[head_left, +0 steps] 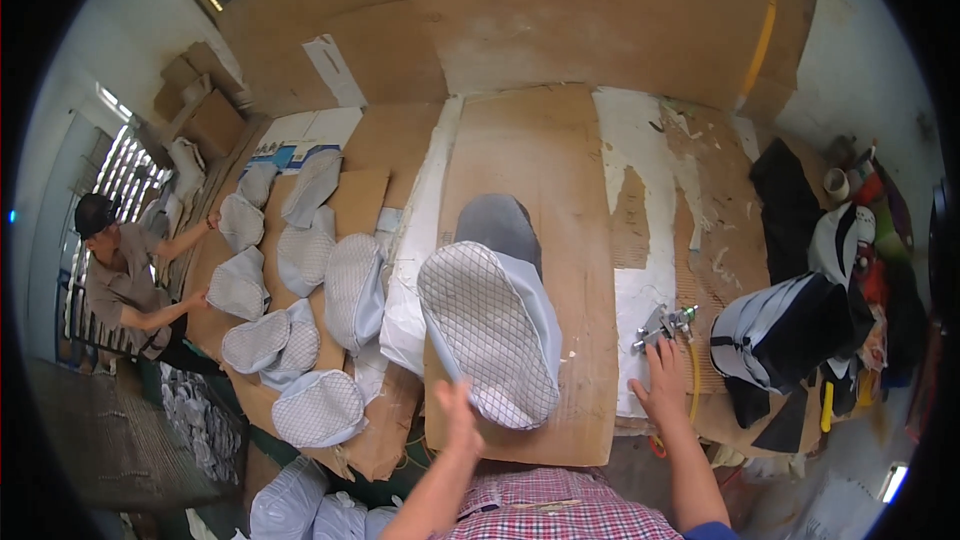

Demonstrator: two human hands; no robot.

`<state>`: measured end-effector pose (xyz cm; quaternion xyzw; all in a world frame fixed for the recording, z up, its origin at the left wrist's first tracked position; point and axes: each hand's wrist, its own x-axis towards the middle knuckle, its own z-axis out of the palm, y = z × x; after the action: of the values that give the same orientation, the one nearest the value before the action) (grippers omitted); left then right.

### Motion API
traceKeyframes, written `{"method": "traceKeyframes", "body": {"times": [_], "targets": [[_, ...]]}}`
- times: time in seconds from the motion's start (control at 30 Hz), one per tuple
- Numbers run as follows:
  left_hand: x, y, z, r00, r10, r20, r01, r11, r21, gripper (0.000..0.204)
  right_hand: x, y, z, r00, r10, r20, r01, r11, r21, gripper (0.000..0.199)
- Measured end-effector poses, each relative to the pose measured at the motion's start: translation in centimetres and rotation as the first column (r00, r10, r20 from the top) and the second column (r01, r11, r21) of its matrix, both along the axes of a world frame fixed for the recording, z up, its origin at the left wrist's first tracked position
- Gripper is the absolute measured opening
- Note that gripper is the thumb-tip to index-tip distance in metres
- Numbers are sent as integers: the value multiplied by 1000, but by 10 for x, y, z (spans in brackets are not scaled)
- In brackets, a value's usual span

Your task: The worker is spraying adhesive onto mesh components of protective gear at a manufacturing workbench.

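A large light-grey fabric slipper-shaped piece (490, 335) with a diamond-patterned sole face lies on the cardboard in front of me. A dark grey rounded piece (497, 220) shows from under its far end. Beside the near left edge of the slipper-shaped piece is my left hand (458, 422), its fingers extended upward; whether they touch the edge I cannot tell. My right hand (663, 385) reaches toward a small metal spray gun (662, 325) with a yellow hose (694, 380). Its fingers are apart, with the tips at the gun's near side and not wrapped round it.
Several similar slipper-shaped pieces (352, 290) lie on cardboard at the left, where a co-worker (130, 280) reaches among them. A black-and-white rolled bundle (780, 332) and mixed items (865, 250) crowd the right. Cardboard panels (570, 20) stand along the back.
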<state>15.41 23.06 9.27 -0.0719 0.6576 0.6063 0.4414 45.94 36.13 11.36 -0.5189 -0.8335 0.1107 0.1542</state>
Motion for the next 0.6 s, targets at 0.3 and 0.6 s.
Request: {"method": "traceKeyframes", "body": {"times": [0.3, 0.6], "targets": [[-149, 184, 96, 265, -852, -452, 846, 430, -315, 38, -8, 9, 7, 973, -221, 68, 226, 971, -81, 66], [-100, 226, 98, -88, -525, -846, 695, 577, -430, 21, 40, -8, 94, 807, -276, -522, 120, 942, -313, 56]]}}
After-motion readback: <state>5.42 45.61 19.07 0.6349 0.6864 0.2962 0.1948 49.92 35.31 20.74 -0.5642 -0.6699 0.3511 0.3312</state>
